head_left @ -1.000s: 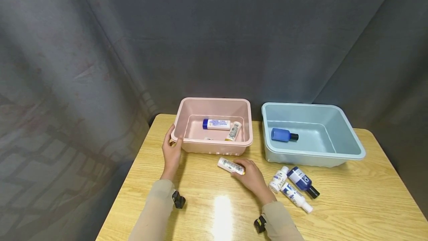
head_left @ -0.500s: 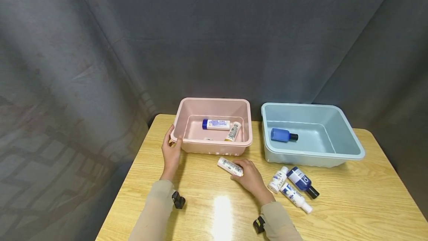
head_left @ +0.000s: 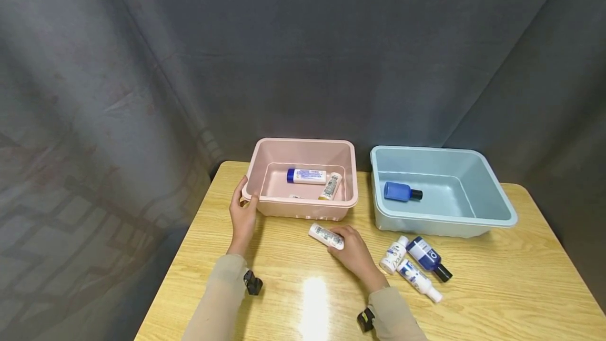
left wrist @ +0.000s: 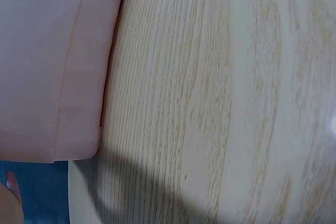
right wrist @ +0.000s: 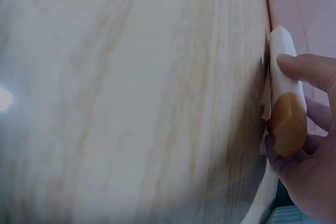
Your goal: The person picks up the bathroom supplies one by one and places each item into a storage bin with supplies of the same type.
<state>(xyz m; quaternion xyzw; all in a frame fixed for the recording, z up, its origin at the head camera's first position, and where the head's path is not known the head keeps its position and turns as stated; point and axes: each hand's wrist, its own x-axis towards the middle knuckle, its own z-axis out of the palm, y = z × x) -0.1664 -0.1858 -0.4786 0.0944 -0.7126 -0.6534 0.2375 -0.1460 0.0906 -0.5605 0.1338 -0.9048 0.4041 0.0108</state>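
Note:
My left hand [head_left: 243,221] grips the near left corner of a pink plastic bin [head_left: 303,209], thumb on the front side and fingers along the left side. In the left wrist view the bin's wall fills the left. In front of the bin, my right hand [head_left: 356,254] holds a small white bottle [head_left: 324,235] with printed text, lying sideways in its grip. The right wrist view shows the bottle's orange cap [right wrist: 287,124] between thumb and fingers. Inside the bin lie a white bottle with a blue cap [head_left: 307,176], a white bottle with a yellow cap [head_left: 331,186] and a mostly hidden white item.
A light blue bin [head_left: 440,220] stands to the right, holding a blue bottle with a black cap [head_left: 399,191]. Before it on the wooden table [head_left: 497,283] lie a white Dove bottle [head_left: 393,257], a dark blue bottle [head_left: 424,252] and a white-and-blue bottle [head_left: 416,278]. A dark curtain [head_left: 312,57] hangs behind.
The right hand has turned the white bottle slightly, so its yellow end no longer shows in the head view. The left hand and both bins stay in place.

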